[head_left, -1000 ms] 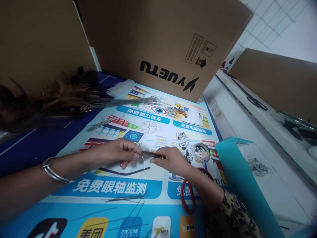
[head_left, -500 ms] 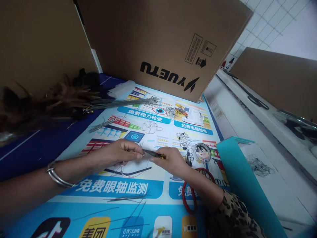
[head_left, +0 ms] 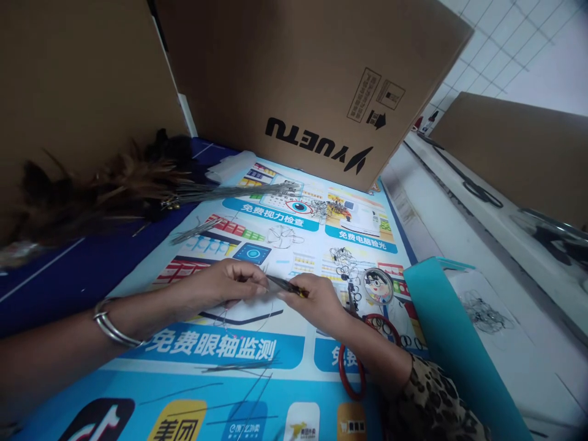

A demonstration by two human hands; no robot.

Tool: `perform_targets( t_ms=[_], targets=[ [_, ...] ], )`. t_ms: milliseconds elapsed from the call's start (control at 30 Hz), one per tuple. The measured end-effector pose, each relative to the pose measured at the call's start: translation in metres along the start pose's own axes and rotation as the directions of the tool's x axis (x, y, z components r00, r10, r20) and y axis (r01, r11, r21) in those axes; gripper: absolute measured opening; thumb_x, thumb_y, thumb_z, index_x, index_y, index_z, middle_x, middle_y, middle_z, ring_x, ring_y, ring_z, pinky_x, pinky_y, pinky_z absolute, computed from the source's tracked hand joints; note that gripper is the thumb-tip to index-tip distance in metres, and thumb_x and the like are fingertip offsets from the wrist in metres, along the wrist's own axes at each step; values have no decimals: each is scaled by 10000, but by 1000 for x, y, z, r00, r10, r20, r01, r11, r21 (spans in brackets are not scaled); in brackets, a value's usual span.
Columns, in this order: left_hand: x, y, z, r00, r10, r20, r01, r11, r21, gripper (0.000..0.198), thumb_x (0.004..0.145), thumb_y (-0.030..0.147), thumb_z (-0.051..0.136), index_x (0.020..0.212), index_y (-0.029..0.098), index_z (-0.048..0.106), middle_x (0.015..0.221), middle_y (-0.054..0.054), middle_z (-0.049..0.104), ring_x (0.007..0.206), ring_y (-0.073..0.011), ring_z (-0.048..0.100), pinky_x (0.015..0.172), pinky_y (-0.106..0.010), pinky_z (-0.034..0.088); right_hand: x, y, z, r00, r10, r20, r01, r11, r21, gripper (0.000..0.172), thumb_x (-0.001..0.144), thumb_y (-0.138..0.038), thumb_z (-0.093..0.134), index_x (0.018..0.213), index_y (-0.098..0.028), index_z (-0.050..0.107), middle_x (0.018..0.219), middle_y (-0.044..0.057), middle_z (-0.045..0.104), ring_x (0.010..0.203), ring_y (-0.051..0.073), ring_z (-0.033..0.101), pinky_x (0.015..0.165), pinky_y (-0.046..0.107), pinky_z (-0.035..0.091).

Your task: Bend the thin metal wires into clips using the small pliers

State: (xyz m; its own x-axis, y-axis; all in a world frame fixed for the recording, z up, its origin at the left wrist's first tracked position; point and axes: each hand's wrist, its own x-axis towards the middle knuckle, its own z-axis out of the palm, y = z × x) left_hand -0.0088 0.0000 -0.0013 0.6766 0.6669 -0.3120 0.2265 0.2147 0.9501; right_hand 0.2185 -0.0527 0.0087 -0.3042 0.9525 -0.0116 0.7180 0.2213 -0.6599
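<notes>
My left hand (head_left: pixel 236 283) is closed in a pinch on a thin wire, whose fine loop hangs below with small pinkish spots along it. My right hand (head_left: pixel 319 300) grips a pair of needle-nose pliers (head_left: pixel 285 283) with black and yellow handles. The pliers' tips meet the wire right at my left fingertips; the exact contact is too small to make out. Under my right forearm lie red-handled scissors (head_left: pixel 340 367), partly covered by it. Loose straight wires (head_left: pixel 239 367) rest on the printed sheet in front of me.
A large cardboard box (head_left: pixel 312 79) stands at the back. Brown feathers (head_left: pixel 128 177) and a wire bundle (head_left: pixel 239 191) lie at left. Right of my hand are a tape roll (head_left: pixel 378 286), black wire rings (head_left: pixel 342 260) and a teal box edge (head_left: pixel 452 331).
The whole view has shifted slightly, so things sit a little further right and lower. Both hands keep the same hold, with the pliers still at the left fingertips.
</notes>
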Motion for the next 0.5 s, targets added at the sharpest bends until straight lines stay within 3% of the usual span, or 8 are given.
perform_targets(
  t_ms=[200, 500],
  targets=[
    [-1, 4, 2, 999, 8, -48, -8, 1000, -2, 212, 790, 397, 685, 767, 189, 651, 589, 59, 495, 460, -67, 331, 409, -173, 284, 2, -2, -5, 1000, 7, 28, -6, 999, -38, 254, 887, -408, 635, 765, -185, 657, 711, -15, 592, 708, 122, 540, 601, 216, 310],
    [3, 1, -1, 992, 17, -124, 4, 985, 171, 130, 729, 307, 619, 731, 177, 613, 568, 66, 425, 478, -79, 327, 437, -192, 266, 1, 4, -7, 996, -73, 45, 85, 936, -341, 215, 884, -407, 652, 860, -195, 685, 834, 28, 656, 830, 164, 566, 680, 249, 353]
  ],
)
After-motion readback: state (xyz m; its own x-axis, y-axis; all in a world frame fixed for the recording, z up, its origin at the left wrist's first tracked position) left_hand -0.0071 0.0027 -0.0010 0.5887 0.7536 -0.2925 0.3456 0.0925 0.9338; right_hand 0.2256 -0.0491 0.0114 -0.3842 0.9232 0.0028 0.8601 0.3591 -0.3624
